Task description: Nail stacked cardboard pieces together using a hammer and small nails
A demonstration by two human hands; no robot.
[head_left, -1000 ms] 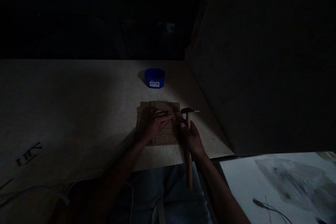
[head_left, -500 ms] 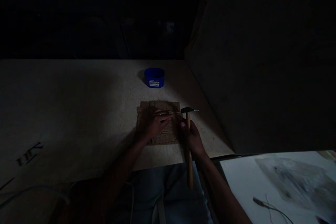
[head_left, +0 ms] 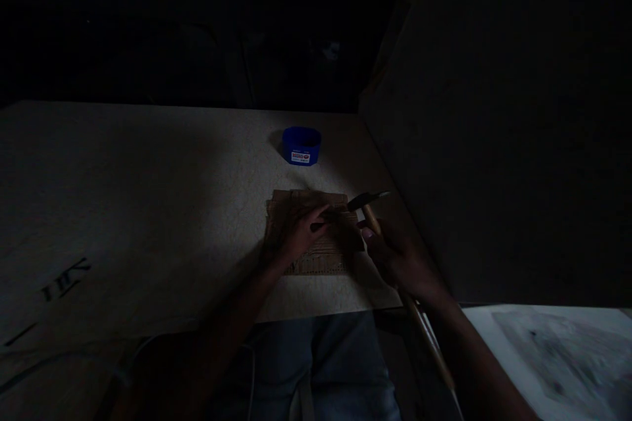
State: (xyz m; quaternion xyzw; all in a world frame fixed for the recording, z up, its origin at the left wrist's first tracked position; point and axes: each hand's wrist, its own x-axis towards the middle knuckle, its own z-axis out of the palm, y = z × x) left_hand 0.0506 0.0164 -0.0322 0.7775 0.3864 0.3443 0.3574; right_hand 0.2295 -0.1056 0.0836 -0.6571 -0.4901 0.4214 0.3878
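The scene is very dim. A small brown wooden piece (head_left: 326, 256) with rows of fine holes or pins lies on a pale tabletop (head_left: 148, 197). My left hand (head_left: 302, 231) rests on it, fingers pinched together near its upper edge on something I cannot make out. My right hand (head_left: 399, 256) grips the wooden handle of a small hammer (head_left: 369, 200), its dark head raised just right of the piece's top corner and its handle slanting down to the right.
A blue round container (head_left: 301, 145) with a label stands behind the piece. A dark upright board (head_left: 494, 145) rises along the table's right side. A white sheet (head_left: 553, 355) lies at lower right. My lap shows below the table edge.
The hammer has tilted: its handle now slants down to the right and my right hand has shifted right. The view has swung slightly. My left hand stays on the piece.
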